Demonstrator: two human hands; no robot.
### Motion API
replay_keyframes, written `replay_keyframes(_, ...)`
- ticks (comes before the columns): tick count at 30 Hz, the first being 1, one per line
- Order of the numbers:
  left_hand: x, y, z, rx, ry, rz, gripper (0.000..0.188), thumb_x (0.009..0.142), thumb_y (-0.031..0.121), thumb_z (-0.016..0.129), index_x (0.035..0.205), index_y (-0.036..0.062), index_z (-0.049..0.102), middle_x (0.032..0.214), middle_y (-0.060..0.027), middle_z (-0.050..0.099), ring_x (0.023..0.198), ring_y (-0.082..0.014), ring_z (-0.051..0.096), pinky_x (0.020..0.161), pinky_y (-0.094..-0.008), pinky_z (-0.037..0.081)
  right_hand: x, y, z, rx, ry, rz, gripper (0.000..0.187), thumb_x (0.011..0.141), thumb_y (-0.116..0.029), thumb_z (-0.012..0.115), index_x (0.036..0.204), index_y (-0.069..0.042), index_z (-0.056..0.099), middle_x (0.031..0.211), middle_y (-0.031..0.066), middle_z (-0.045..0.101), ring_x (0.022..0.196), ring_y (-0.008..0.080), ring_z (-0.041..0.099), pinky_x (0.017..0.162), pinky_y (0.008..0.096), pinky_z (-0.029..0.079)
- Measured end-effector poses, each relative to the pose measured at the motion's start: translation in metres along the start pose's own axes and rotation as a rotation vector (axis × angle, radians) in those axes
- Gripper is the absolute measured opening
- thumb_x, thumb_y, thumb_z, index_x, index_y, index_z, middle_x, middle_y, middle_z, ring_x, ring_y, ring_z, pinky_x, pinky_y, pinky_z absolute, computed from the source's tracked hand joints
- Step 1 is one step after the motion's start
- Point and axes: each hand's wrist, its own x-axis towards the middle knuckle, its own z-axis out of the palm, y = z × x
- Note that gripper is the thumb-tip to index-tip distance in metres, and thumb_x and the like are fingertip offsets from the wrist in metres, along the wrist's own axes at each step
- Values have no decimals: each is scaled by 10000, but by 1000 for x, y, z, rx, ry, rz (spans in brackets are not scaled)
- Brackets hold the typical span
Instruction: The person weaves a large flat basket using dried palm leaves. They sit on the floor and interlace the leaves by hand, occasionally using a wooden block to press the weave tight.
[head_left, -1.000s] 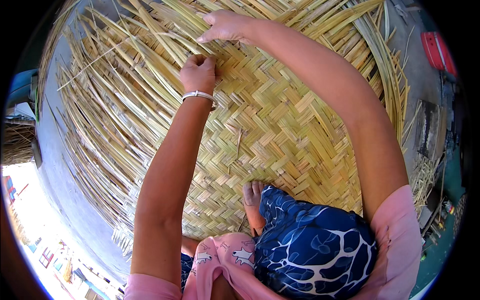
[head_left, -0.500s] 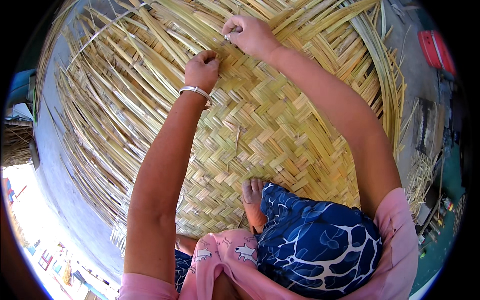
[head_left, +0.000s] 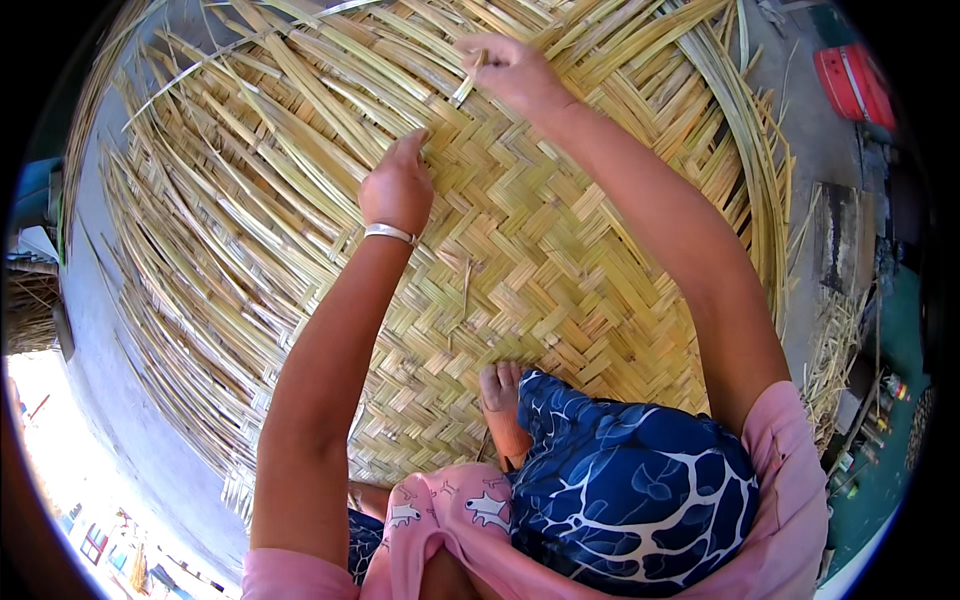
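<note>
A large mat (head_left: 520,235) of flat yellow-green reed strips lies before me, woven in a herringbone pattern. Loose, unwoven strips (head_left: 215,225) fan out along its left and far sides. My right hand (head_left: 515,80) is raised at the far edge of the weave, its fingers closed in a pinch on a reed strip (head_left: 463,92) whose pale end shows below them. Lower and to the left, my left hand (head_left: 397,190), with a silver bangle at the wrist, rests by the border of weave and loose strips. Its fingers are pressed together, and what they hold is hidden.
My bare foot (head_left: 499,385) is on the mat near my knee, which is covered in blue patterned cloth (head_left: 630,480). A red case (head_left: 853,85) stands on the floor at the far right. Straw scraps (head_left: 840,350) and a dark board (head_left: 843,240) lie along the right side.
My left hand has drawn back toward me, and its fingers have straightened somewhat. My right hand has turned and shifted slightly right, with a strip end now showing below its fingers.
</note>
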Motion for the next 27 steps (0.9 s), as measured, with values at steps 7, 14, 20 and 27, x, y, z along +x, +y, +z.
replay_keyframes(7, -8, 0, -3, 134, -83, 88, 383, 809, 87, 508, 1187, 147, 520, 1316, 8, 499, 894, -267, 644, 740, -394, 529, 17, -77, -67, 814, -127, 170, 287, 863, -213, 596, 1126, -110, 538, 819, 0, 598, 746, 131, 584, 699, 312, 478)
replay_keyframes(14, -8, 4, -10, 154, -171, 98, 378, 817, 61, 478, 1189, 123, 506, 1362, -13, 454, 967, -279, 624, 800, -395, 510, -4, -98, -104, 823, -475, 184, 353, 828, -167, 645, 1121, -23, 512, 756, 5, 541, 627, 96, 519, 575, 234, 432)
replay_keyframes(20, -6, 4, -16, 209, -211, 134, 331, 831, 40, 462, 1158, 85, 487, 1378, -43, 433, 966, -304, 622, 801, -408, 511, 10, -121, -162, 653, 15, -44, 201, 807, -88, 610, 989, -43, 538, 647, -31, 469, 551, 100, 446, 559, 235, 400)
replay_keyframes(27, -4, 10, -16, 234, -251, 179, 344, 803, 20, 493, 1141, 75, 473, 1373, -67, 433, 936, -311, 632, 763, -419, 520, 1, -51, -303, 337, 886, 48, 59, 808, -161, 582, 807, -109, 553, 679, 12, 527, 641, 136, 543, 595, 296, 452)
